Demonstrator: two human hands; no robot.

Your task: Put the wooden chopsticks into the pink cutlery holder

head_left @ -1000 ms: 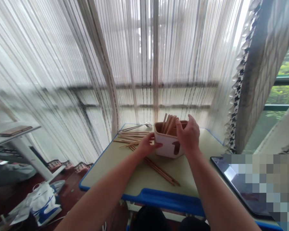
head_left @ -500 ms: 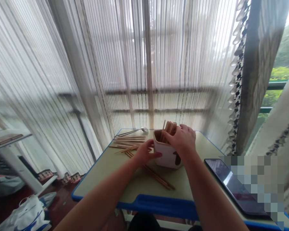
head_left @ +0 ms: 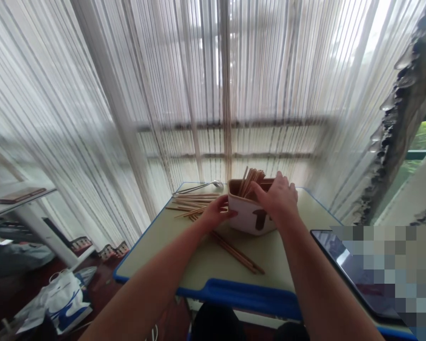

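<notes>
A white box [head_left: 244, 216] with a brown mark on its front and a tan rim stands on the table. A bundle of chopsticks [head_left: 252, 182] leans upright inside it, toward the left. My left hand [head_left: 218, 213] grips the box's left side, thumb on the front and fingers around the corner. Across the right rim lies my right hand [head_left: 280, 194], its thumb inside by the chopsticks and its fingers over the right side. Loose chopsticks [head_left: 195, 200] lie left of the box, and a few more chopsticks [head_left: 239, 255] lie in front of it, partly under my left arm.
Metal spoons [head_left: 200, 187] lie at the table's back left. A tablet or large phone [head_left: 355, 270] rests on the right. The table [head_left: 156, 246] has a blue edge. Striped curtains [head_left: 184, 85] hang behind, and a white bag [head_left: 66, 298] sits on the floor at left.
The view has shifted slightly. My right hand has moved from the chopsticks to the box's right rim, and the box has turned, showing more of its opening.
</notes>
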